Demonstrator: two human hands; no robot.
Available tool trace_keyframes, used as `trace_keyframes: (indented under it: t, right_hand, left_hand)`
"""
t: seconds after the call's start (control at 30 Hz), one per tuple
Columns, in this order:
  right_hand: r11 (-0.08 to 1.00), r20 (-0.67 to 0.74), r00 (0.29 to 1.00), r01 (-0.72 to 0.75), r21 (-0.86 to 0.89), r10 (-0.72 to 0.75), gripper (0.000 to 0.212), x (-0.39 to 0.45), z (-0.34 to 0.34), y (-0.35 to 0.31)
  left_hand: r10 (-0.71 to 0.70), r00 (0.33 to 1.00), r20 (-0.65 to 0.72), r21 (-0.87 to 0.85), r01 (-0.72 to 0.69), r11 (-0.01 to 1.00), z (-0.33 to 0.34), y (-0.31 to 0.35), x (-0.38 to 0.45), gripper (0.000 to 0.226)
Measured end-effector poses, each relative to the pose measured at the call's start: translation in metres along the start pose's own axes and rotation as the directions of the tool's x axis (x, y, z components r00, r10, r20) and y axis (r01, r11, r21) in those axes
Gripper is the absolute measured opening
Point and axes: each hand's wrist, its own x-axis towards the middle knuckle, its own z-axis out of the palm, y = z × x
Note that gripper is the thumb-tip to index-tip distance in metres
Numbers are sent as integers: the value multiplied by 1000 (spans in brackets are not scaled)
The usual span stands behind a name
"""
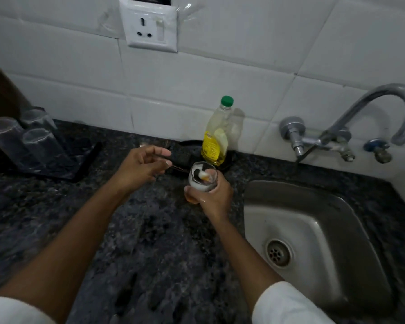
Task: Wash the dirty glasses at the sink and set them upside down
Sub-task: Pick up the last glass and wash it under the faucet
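Note:
My right hand (pixel 212 195) grips a soapy drinking glass (pixel 202 177), held upright over the dark counter just left of the steel sink (pixel 313 220). White foam coats the inside of the glass. My left hand (pixel 142 166) hovers to the glass's left with curled, parted fingers and nothing in it, just above a dark scrub pad (pixel 181 157) lying in a black dish. Three clear glasses (pixel 36 139) stand upside down on a black tray (pixel 84 164) at the far left of the counter.
A yellow dish-soap bottle (pixel 216 136) with a green cap stands against the tiled wall behind the glass. A curved metal tap (pixel 360 115) reaches over the sink from the wall. A wall socket (pixel 150 25) is mounted above the counter.

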Motion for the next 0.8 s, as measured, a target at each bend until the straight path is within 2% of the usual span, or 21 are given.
trace_keyframes:
  t: [0.23, 0.37, 0.47, 0.57, 0.67, 0.8]
  right_hand:
    - [997, -125, 992, 4, -76, -14, 54, -2, -162, 34]
    - [993, -202, 978, -75, -88, 56, 50, 7, -258, 67]
    - [990, -205, 975, -107, -96, 85, 49, 16, -301, 83]
    - [991, -170, 982, -95, -97, 78, 47, 25, -327, 87]
    - [991, -171, 982, -97, -97, 79, 46, 32, -337, 92]
    - [992, -163, 981, -111, -53, 101, 48, 41, -336, 95]
  left_hand:
    - [-2, 994, 111, 21, -1, 1000, 155, 39, 20, 11]
    - [24, 996, 86, 31, -27, 999, 264, 63, 34, 15]
    - [94, 995, -19, 157, -90, 984, 321, 84, 41, 41]
    - [170, 977, -129, 306, -124, 944, 353, 95, 50, 44]
    - [180, 943, -281, 354, -73, 932, 365, 99, 57, 54]
    - [185, 925, -333, 324, -72, 943, 368, 98, 60, 59]
